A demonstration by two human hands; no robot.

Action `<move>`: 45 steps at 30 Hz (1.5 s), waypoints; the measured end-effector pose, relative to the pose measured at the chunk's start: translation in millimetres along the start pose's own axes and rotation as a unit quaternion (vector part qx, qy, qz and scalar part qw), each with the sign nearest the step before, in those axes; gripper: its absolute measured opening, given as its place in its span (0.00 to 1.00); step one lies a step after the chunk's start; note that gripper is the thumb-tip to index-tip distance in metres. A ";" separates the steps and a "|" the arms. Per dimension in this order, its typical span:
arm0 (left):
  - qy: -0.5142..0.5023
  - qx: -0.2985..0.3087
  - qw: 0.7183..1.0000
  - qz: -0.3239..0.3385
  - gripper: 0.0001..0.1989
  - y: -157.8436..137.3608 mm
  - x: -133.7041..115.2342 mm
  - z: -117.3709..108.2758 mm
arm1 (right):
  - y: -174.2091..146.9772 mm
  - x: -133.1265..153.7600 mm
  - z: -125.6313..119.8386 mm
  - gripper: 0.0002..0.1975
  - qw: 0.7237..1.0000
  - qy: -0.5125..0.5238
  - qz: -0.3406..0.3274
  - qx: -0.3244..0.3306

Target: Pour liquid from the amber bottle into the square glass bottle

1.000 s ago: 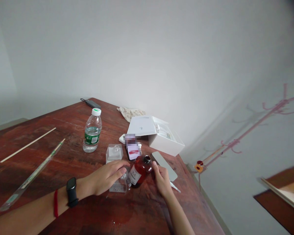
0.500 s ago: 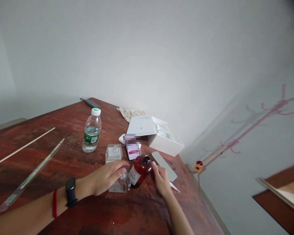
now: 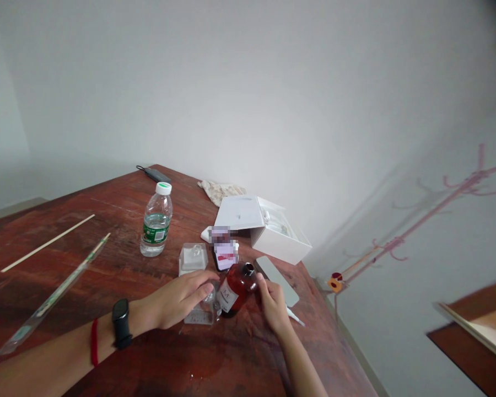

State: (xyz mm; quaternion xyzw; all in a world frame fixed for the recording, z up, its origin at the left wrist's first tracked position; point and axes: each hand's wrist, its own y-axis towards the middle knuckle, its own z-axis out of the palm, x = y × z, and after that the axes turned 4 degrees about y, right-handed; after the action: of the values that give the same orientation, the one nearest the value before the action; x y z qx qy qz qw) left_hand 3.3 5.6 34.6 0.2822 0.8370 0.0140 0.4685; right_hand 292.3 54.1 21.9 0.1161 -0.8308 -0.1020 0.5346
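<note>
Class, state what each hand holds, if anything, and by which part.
The right hand seems to hold the brown bottle by its upper side; whether the left hand grips anything cannot be told.

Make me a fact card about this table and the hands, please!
Left hand: over the clear plastic tray, left of the brown bottle
Left arm: black wristband, red bracelet
Right hand: thumb by the brown bottle's right side; some fingers hidden
Brown bottle: uncapped, label shows "M"
Water bottle: upright, capped, green label
Table: reddish-brown
Farther back: open white box
</note>
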 end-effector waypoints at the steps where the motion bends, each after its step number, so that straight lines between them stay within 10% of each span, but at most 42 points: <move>1: -0.001 0.001 1.000 0.000 0.26 -0.1 -0.2 -0.2 | 0.2 -0.6 -0.1 0.37 1.000 0.000 0.000 0.000; 45: 0.009 0.006 1.000 0.005 0.24 0.7 -2.6 -1.8 | 1.2 -10.6 -0.9 0.36 1.000 -0.003 -0.001 0.016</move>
State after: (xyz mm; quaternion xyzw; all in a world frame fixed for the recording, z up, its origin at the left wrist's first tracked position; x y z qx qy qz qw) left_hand 3.3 5.4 37.9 0.2891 0.8398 0.0140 0.4593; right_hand 297.3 58.4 13.4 0.1254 -0.8338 -0.0892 0.5302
